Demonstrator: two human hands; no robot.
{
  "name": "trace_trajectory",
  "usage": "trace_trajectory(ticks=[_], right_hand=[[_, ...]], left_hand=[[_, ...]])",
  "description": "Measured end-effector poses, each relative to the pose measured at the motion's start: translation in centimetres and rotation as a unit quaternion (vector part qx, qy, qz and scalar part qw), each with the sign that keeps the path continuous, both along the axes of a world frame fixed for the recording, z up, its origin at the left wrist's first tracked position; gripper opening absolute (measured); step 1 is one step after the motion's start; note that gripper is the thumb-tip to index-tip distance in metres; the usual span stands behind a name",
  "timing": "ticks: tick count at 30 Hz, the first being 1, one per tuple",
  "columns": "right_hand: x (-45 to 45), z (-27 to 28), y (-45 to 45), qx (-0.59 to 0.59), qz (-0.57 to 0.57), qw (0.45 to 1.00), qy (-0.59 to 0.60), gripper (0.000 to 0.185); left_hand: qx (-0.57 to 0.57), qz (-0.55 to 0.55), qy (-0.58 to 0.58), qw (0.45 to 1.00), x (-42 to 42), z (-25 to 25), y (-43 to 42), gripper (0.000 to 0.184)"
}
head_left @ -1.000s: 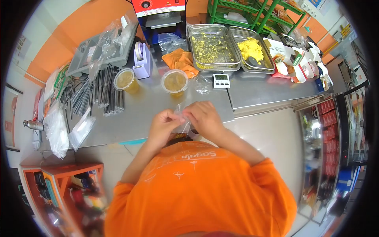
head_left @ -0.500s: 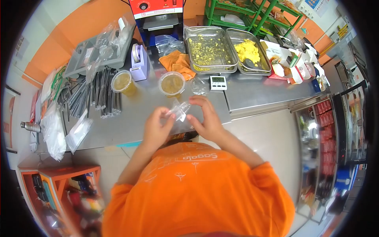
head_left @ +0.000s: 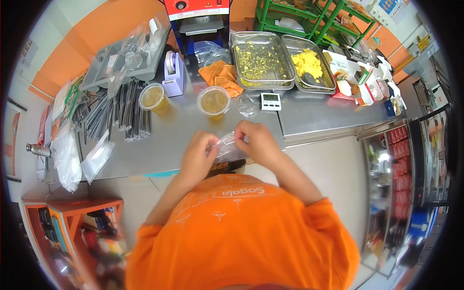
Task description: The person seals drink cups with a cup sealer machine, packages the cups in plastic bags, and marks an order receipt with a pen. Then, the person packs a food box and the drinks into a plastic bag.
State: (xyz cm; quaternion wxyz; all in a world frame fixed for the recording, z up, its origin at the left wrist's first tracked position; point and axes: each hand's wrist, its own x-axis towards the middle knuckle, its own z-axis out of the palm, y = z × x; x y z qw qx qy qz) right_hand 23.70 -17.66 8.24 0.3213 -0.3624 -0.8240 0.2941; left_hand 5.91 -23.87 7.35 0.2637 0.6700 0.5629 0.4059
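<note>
A small clear plastic bag (head_left: 225,146) is stretched between my two hands near the front edge of the steel counter. My left hand (head_left: 200,152) pinches its left side, and my right hand (head_left: 254,141) grips the upper right edge with curled fingers. Just beyond them stands a lidded cup of yellowish drink (head_left: 214,101). A second lidded cup (head_left: 153,98) is farther left. Right of the nearer cup lies a crumpled piece of clear plastic (head_left: 247,106), beside a white digital timer (head_left: 270,102).
Wrapped black straws (head_left: 130,113), a grey tray (head_left: 104,70) and a lilac tape dispenser (head_left: 173,77) occupy the left side. A cup sealer (head_left: 200,26) and orange cloth (head_left: 221,77) are behind. Metal trays (head_left: 263,83) with yellow food (head_left: 307,64) and open boxes (head_left: 355,82) stand right.
The bunched plastic bag is now spread flatter between my hands. My right hand's fingers have curled in to grip its edge, where they were wider apart before.
</note>
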Motion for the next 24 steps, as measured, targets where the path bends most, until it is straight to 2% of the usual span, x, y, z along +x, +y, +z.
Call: trace_trajectory(ticks=[1, 2, 4, 5, 7, 8, 10, 11, 13, 15, 17, 18, 20, 21, 22, 23, 24], right_hand=[[-0.1, -0.1, -0.2, 0.117, -0.010, 0.992, -0.050, 0.017], [-0.3, -0.5, -0.3, 0.114, -0.011, 0.992, -0.051, 0.017], [-1.0, -1.7, -0.2, 0.266, -0.056, 0.961, -0.049, 0.020], [-0.9, -2.8, 0.1, 0.268, -0.053, 0.961, -0.050, 0.020], [-0.7, -4.5, 0.9, 0.079, -0.141, 0.985, 0.056, 0.024], [-0.8, -4.8, 0.8, 0.081, -0.138, 0.986, 0.055, 0.024], [-1.2, -5.0, 0.2, -0.007, -0.098, 0.976, 0.192, 0.033], [-1.2, -4.7, -0.3, -0.009, -0.100, 0.976, 0.191, 0.033], [-1.0, -3.6, -1.0, 0.106, 0.024, 0.994, 0.017, 0.039], [-0.7, -4.3, -0.6, 0.093, 0.017, 0.995, 0.015, 0.033], [0.0, -5.1, 0.7, 0.084, -0.099, 0.991, 0.008, 0.026], [0.5, -5.1, 0.8, 0.084, -0.099, 0.991, 0.010, 0.026], [1.1, -4.0, 0.8, 0.257, -0.150, 0.954, -0.041, 0.015], [1.1, -4.1, 0.5, 0.260, -0.152, 0.953, -0.041, 0.015], [1.0, -4.2, 0.1, 0.110, -0.156, 0.981, -0.030, 0.017], [0.7, -4.1, -0.1, -0.042, -0.155, 0.987, -0.017, 0.019], [0.2, -3.8, -0.2, -0.041, -0.154, 0.987, -0.016, 0.019]], left_hand=[[-0.003, -0.001, 0.000, 1.000, 0.1, 0.0, 0.0, 0.018], [-0.038, 0.019, 0.004, 0.999, 0.2, 0.0, 0.1, 0.021], [-0.071, 0.039, 0.005, 0.997, 0.4, -0.1, 0.0, 0.024], [-0.034, 0.046, 0.024, 0.998, 0.4, -0.3, 0.1, 0.025], [0.004, 0.059, 0.041, 0.997, 0.4, -0.8, 0.0, 0.026], [0.020, 0.070, 0.055, 0.996, 0.5, -1.0, -0.2, 0.025], [0.034, 0.078, 0.069, 0.994, 0.6, -1.0, -0.2, 0.023], [0.056, 0.069, 0.093, 0.992, 0.7, -0.7, -0.1, 0.022], [0.080, 0.060, 0.113, 0.989, 0.7, -0.7, 0.0, 0.020], [0.032, 0.028, 0.139, 0.989, 0.0, -1.1, 0.2, 0.018], [0.035, 0.041, 0.165, 0.985, -0.3, -0.9, -0.1, 0.017], [0.038, 0.050, 0.194, 0.979, -0.5, -0.7, -0.1, 0.016], [0.031, 0.056, 0.168, 0.984, -0.5, -0.7, -0.3, 0.015], [0.024, 0.065, 0.138, 0.988, -0.4, -0.8, -0.3, 0.013], [0.028, 0.064, 0.137, 0.988, -0.4, -1.3, -0.2, 0.013], [0.040, 0.074, 0.137, 0.987, -0.4, -2.2, 0.0, 0.013], [0.049, 0.084, 0.138, 0.986, -0.6, -3.0, 0.1, 0.014]])
